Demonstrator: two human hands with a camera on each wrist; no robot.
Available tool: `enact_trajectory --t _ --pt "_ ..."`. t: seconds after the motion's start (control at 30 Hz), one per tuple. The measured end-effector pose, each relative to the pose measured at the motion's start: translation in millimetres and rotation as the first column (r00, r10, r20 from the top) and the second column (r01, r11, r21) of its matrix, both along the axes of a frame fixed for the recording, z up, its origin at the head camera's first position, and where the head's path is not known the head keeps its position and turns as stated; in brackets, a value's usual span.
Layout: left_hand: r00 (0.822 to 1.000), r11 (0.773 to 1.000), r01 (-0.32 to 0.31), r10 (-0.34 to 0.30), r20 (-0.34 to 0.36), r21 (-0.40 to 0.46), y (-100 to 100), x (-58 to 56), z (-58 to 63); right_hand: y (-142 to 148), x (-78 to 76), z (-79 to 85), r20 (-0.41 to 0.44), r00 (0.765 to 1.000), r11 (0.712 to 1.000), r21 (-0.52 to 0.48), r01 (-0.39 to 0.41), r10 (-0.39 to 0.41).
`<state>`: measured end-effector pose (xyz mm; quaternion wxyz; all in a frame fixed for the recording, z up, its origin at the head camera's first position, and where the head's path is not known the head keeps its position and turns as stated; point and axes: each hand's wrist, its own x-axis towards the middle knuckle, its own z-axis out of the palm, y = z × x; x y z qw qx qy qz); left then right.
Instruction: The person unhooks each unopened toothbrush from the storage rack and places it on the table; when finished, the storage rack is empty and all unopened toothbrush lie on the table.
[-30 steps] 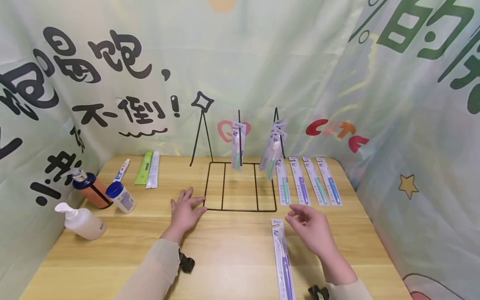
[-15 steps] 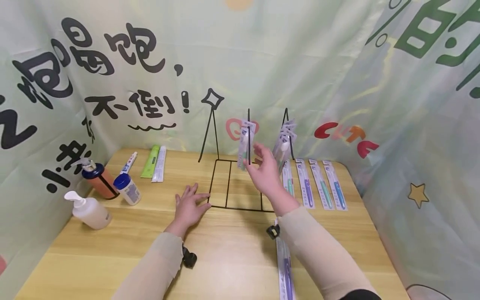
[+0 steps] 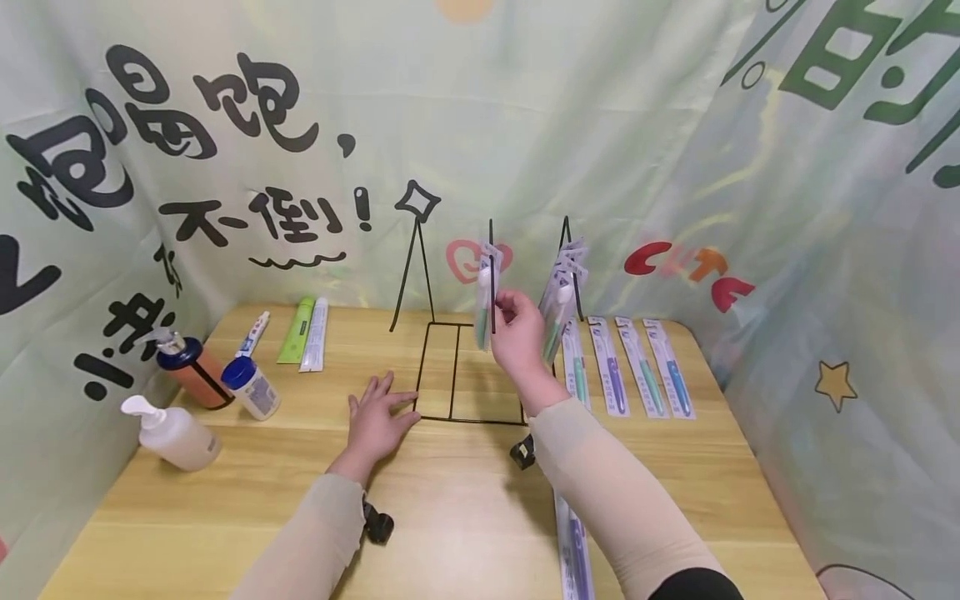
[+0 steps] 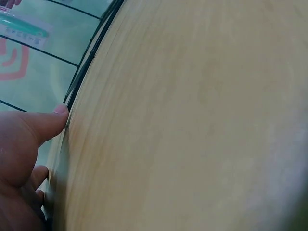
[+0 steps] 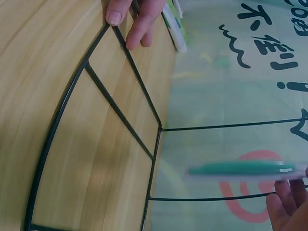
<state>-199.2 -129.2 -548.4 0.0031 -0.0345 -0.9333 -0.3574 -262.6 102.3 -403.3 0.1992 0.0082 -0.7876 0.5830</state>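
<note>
My left hand [image 3: 375,425] rests on the table, fingers spread, with thumb and index finger against the left front corner of a black wire display rack [image 3: 480,421]. Up at the rack's middle hook, my right hand [image 3: 521,333] has curled fingers and pinches the edge of a hanging packaged toothbrush [image 3: 482,312] with a green handle. In the right wrist view, this toothbrush [image 5: 240,168] is blurred and the fingers [image 5: 281,204] meet its end. More packaged toothbrushes [image 3: 557,308] hang together on the right hook. A purple packaged toothbrush [image 3: 576,554] lies in front, partly behind my right sleeve.
Several packaged toothbrushes [image 3: 611,367] lie in a row right of the rack. At the left are a white pump bottle [image 3: 180,437], an orange pump bottle [image 3: 198,379], a blue-capped jar [image 3: 251,387] and tubes [image 3: 297,332]. A printed cloth [image 3: 360,108] surrounds the table.
My right hand has gone from above the table's right side up to the middle hook, and its fingers have curled. The toothbrush there has turned more edge-on. My left hand stays put.
</note>
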Motion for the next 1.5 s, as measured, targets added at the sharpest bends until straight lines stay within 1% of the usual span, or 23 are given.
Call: enact_trajectory --t 0.07,0.17,0.33,0.53,0.7,0.83,0.93,1.03,1.1,1.17,1.27,1.33,1.43,1.5 --pt "1.000 1.000 -0.001 0.001 -0.012 -0.003 0.0 1.1 0.4 1.3 1.5 0.9 0.001 1.000 1.000 -0.007 -0.005 0.005" --pt "1.000 1.000 -0.002 0.002 -0.020 -0.005 0.1 2.0 0.9 3.7 1.6 1.5 -0.006 1.000 1.000 0.011 -0.012 0.012" --pt "1.000 1.000 0.003 -0.003 0.010 0.003 1.3 2.2 1.3 8.6 1.9 0.6 -0.024 1.000 0.999 0.028 -0.019 0.020" --pt "1.000 1.000 0.005 -0.005 0.013 0.004 1.8 2.0 1.7 13.8 6.7 -4.0 -0.043 0.999 0.999 0.035 -0.032 0.034" --pt "1.000 1.000 0.006 -0.006 0.021 0.003 2.4 2.7 1.3 20.2 17.5 -7.7 -0.060 0.996 0.998 0.007 -0.066 0.066" --pt "1.000 1.000 0.008 -0.008 0.024 0.002 2.5 2.2 0.2 26.3 31.1 -6.9 -0.071 0.995 0.998 0.008 -0.065 0.066" --pt "1.000 1.000 0.010 -0.011 0.028 0.009 2.7 1.6 -0.4 34.1 44.6 -5.4 -0.093 0.993 0.997 0.042 -0.065 0.068" --pt "1.000 1.000 0.012 -0.012 0.029 0.011 2.8 1.0 -0.5 45.9 61.5 -5.8 -0.131 0.988 0.994 0.085 -0.073 0.084" --pt "0.999 1.000 0.010 -0.010 0.031 0.009 2.8 0.6 -0.5 56.2 75.9 -7.4 -0.150 0.981 0.990 0.086 -0.108 0.120" --pt "0.999 1.000 0.008 -0.008 0.034 0.008 2.8 0.3 -0.4 68.9 93.3 -9.4 -0.155 0.973 0.985 0.064 -0.162 0.170" --pt "0.999 1.000 0.008 -0.008 0.034 0.009 3.0 -0.2 -0.1 91.6 121.8 -14.5 -0.137 0.957 0.967 0.009 -0.256 0.255" --pt "0.999 1.000 0.007 -0.008 0.034 0.012 3.1 -0.3 0.8 108.1 139.8 -19.1 -0.118 0.951 0.958 -0.010 -0.287 0.284" --pt "0.999 1.000 0.005 -0.005 0.032 0.013 3.0 0.1 2.7 133.4 162.0 -29.3 -0.060 0.960 0.961 -0.004 -0.276 0.275" --pt "0.999 1.000 0.003 -0.004 0.035 0.013 2.9 0.3 3.8 150.2 172.7 -37.7 0.021 0.973 0.973 0.012 -0.232 0.232"
